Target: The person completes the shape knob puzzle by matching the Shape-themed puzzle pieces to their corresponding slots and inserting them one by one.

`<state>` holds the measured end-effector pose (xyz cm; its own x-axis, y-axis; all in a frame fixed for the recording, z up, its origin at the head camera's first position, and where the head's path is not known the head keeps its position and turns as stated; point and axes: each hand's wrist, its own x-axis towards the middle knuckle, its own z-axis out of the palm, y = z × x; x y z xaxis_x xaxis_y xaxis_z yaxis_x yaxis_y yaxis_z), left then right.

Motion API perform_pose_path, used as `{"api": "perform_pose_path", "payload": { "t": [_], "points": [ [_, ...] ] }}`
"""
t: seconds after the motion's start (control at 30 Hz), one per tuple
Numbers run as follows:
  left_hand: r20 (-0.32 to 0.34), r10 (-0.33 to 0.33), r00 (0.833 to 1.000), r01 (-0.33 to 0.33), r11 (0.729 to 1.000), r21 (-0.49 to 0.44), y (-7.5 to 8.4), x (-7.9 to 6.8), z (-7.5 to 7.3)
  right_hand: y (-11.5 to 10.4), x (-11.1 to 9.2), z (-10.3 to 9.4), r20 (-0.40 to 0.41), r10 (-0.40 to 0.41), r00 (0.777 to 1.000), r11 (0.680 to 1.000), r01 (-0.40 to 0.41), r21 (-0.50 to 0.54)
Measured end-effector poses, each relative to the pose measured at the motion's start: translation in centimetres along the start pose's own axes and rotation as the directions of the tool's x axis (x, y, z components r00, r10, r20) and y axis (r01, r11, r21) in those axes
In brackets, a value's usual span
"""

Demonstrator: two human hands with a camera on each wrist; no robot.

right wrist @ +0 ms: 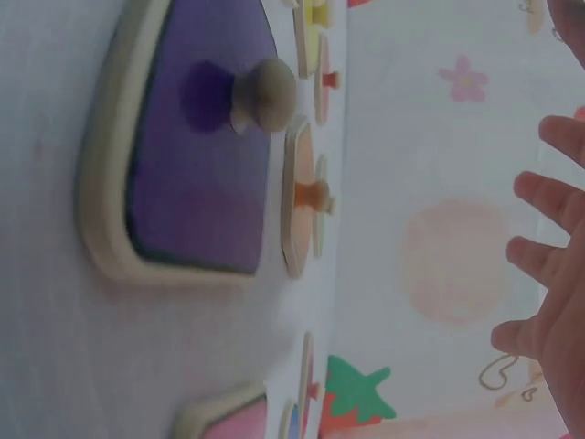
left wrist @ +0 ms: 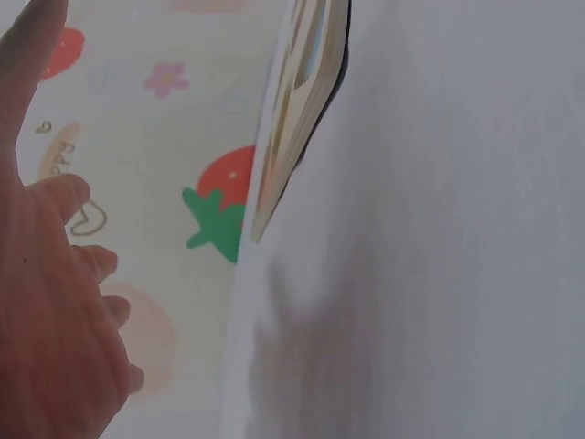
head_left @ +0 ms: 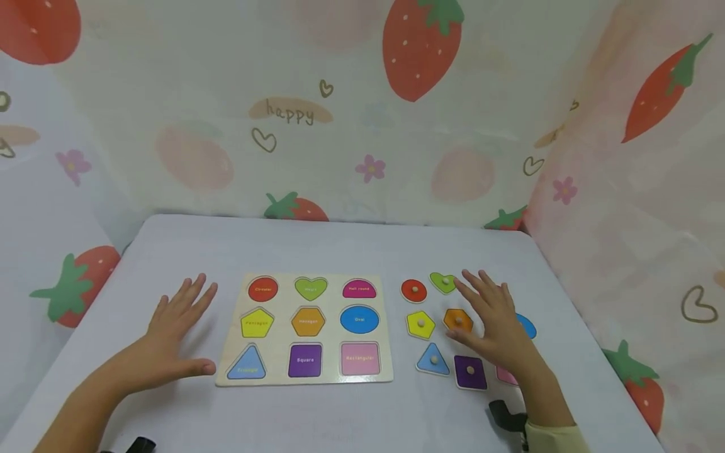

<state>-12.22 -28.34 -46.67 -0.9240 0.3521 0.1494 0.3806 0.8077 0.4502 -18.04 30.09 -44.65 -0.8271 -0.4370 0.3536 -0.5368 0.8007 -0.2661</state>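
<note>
Pale sleeve (head_left: 555,439) | right hand (head_left: 494,319) part-hides blue oval piece (head_left: 528,326) | strawberry backdrop (head_left: 351,69)

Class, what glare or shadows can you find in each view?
Head view: a bright sheen near the lower right edge of the puzzle board; left wrist view: a soft-edged shadow across the white tabletop; right wrist view: a dark patch, probably shadow, beside the knob.

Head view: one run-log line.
left hand: empty, beside puzzle board | right hand: empty, above knobbed pieces | contact: none seen
</note>
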Motion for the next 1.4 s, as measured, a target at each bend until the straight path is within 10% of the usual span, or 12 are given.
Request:
{"api": "perform_pose_path", "payload": {
  "t": [0.57, 1.4],
  "points": [
    [0.055, 0.009, 0.998, 0.0, 0.985, -0.172, -0.8, -1.1, 2.2, -0.7, 0.4, 1.3, 0.005, 0.018, 1.0, 0.997, -0.019, 0.08],
    [0.212, -0.027, 0.977, 0.07, 0.977, -0.201, -1.2, -0.9, 3.6, -1.4, -0.1, 3.0, 0.327, 0.0, 0.945, 0.991, -0.044, 0.125]
  ]
}}
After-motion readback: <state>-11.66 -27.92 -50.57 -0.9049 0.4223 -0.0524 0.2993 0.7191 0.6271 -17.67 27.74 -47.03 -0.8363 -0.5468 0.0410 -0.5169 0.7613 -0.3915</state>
